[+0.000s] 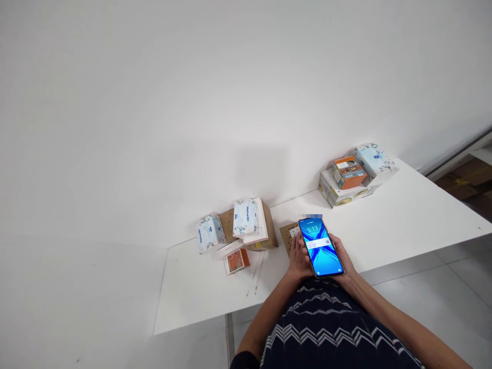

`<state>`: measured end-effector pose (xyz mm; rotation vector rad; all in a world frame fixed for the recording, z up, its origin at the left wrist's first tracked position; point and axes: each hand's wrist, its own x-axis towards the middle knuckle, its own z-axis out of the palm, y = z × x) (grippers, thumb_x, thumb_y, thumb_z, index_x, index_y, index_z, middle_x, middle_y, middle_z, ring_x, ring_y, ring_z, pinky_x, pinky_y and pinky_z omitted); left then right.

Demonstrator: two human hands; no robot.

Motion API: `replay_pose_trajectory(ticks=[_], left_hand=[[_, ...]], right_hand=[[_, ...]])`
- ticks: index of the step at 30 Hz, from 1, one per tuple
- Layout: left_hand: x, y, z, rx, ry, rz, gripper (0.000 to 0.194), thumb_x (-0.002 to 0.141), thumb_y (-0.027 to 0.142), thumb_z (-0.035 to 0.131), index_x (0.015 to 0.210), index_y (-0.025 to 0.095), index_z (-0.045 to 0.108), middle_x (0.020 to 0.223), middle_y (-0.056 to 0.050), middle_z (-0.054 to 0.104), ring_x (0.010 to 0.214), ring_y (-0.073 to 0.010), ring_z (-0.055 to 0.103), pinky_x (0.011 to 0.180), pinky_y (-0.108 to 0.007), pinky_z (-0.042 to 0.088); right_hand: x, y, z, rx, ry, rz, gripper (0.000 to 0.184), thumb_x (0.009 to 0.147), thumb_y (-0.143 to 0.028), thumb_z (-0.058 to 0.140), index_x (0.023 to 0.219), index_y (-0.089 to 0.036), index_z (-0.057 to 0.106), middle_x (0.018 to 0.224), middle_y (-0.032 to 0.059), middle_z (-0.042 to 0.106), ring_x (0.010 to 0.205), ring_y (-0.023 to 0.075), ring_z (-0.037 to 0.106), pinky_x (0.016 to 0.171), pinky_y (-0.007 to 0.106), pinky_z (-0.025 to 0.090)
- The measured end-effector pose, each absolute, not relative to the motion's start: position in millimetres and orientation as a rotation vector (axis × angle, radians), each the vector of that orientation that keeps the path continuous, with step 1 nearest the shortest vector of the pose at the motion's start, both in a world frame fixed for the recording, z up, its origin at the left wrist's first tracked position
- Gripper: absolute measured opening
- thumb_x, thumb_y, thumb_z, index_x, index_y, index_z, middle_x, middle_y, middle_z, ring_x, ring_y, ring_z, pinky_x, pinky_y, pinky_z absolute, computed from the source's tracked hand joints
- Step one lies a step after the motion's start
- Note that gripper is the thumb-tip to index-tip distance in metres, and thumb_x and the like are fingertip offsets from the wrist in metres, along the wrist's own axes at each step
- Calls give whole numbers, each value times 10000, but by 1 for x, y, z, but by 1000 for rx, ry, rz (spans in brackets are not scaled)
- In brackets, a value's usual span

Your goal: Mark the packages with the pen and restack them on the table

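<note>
A smartphone (320, 246) with a lit blue screen showing a clock is held over the near edge of a white table (403, 220). My right hand (344, 256) cradles it from the right and below, fingers wrapped round its edge. My left hand (297, 256) supports its left side, fingers laid against it. A small brown cardboard box (288, 233) lies on the table just behind my left hand.
Left of the hands stand two tissue packs (210, 233) (245, 216), a brown carton (269, 228) and a small orange box (236, 260). At the back right sits a pile with an orange box (348, 172) and another tissue pack (372, 159). A white wall rises behind.
</note>
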<state>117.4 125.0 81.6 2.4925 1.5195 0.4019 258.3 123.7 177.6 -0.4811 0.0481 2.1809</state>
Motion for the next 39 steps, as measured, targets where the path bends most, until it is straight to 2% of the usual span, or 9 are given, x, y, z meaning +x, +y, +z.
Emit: replay_pose_trajectory(ticks=[6, 14, 19, 34, 39], left_hand=[[118, 125, 84, 2572, 1482, 365, 703, 797, 405, 466, 1402, 52, 407, 1467, -182, 402, 1410, -357, 242, 1141, -495, 232], [118, 125, 76, 2682, 1478, 386, 807, 783, 464, 525, 1476, 141, 267, 1496, -142, 370, 1414, -340, 233, 1133, -507, 234], [118, 125, 82, 2667, 1495, 281, 842, 772, 470, 525, 1498, 183, 209, 1510, -110, 357, 1418, -333, 231, 1130, -501, 229], [117, 126, 84, 2659, 1493, 289, 856, 748, 508, 546, 1475, 146, 276, 1463, -148, 412, 1391, -348, 279, 1125, -498, 238], [119, 126, 94, 2662, 1484, 271, 777, 731, 553, 603, 1411, 230, 410, 1493, -152, 359, 1381, -370, 296, 1108, -541, 256]], right_hand=[[262, 123, 180, -426, 54, 2198, 543, 883, -469, 428, 1295, -136, 547, 1116, 151, 705, 923, 263, 691, 835, 446, 534], [265, 124, 191, -475, 46, 2162, 563, 867, -479, 430, 1292, -128, 543, 1101, 155, 706, 912, 270, 690, 825, 449, 535], [266, 125, 200, -499, 22, 2157, 564, 856, -484, 431, 1281, -133, 550, 1083, 152, 713, 903, 276, 691, 812, 446, 540], [270, 125, 199, -568, -24, 2150, 585, 853, -515, 411, 1266, -129, 560, 1074, 148, 716, 918, 280, 688, 805, 443, 541], [294, 135, 169, -834, -140, 1865, 528, 830, -520, 475, 1211, -175, 596, 1046, 107, 721, 864, 261, 689, 761, 403, 549]])
